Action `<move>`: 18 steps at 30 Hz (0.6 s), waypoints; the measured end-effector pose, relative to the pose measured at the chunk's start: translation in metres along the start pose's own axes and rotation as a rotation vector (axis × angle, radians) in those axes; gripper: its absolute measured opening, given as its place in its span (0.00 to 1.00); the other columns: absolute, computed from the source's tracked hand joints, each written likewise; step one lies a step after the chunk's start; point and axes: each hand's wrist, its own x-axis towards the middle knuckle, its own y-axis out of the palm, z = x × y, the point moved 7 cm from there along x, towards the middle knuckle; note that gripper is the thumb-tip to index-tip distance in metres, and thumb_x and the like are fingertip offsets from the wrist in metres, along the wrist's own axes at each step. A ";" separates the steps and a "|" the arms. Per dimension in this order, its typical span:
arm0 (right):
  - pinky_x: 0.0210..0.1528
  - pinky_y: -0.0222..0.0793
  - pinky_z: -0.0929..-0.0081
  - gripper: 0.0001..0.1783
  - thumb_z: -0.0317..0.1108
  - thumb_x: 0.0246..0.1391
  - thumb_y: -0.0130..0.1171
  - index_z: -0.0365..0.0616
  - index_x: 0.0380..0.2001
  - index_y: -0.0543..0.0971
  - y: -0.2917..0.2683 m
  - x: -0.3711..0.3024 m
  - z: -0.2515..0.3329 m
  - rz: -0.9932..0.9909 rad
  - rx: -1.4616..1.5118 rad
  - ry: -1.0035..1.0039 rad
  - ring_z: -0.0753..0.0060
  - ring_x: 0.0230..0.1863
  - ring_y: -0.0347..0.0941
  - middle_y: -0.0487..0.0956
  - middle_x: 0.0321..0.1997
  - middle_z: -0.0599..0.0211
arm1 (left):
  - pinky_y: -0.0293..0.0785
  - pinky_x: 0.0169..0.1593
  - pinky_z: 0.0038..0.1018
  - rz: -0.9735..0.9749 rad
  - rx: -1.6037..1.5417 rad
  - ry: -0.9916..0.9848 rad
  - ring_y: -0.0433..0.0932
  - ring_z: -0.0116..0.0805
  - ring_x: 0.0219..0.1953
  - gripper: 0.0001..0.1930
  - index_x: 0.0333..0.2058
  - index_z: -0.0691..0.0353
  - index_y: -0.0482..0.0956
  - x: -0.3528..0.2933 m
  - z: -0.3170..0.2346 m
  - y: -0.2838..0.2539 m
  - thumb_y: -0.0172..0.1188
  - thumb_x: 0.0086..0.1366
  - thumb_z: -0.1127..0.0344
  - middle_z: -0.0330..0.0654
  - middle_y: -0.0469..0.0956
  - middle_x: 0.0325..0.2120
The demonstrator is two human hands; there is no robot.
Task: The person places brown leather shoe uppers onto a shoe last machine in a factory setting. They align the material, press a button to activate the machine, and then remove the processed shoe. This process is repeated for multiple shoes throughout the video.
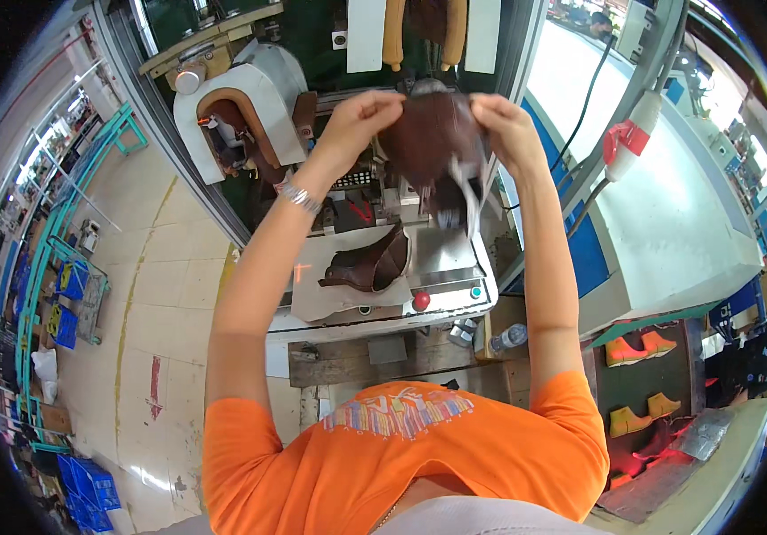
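My left hand (365, 118) and my right hand (506, 130) are raised in front of the machine, pinching opposite edges of a dark brown leather shoe upper (431, 134). The upper hangs stretched between them, and pale strips dangle from its lower side. It covers part of the machine's middle station. Closer to me, a second brown shoe upper (368, 265) lies on its side on a light sheet over the machine's metal table (446, 259). A red cross of light falls on the sheet left of it.
A padded, arch-shaped mould station (239, 125) stands at left, with brown leather inside. A red button (421, 300) and a green button (476, 292) sit on the table's front edge. Orange and yellow shoe parts (640, 349) lie on a conveyor at lower right. A plug (630, 138) hangs at right.
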 end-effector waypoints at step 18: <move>0.49 0.67 0.71 0.23 0.48 0.57 0.48 0.41 0.48 0.69 -0.011 -0.028 -0.118 0.030 0.315 0.204 0.70 0.47 0.72 0.75 0.47 0.61 | 0.69 0.33 0.23 -0.547 0.898 0.869 0.74 0.32 0.29 0.14 0.40 0.66 0.69 -0.048 -0.052 0.029 0.58 0.55 0.72 0.43 0.73 0.34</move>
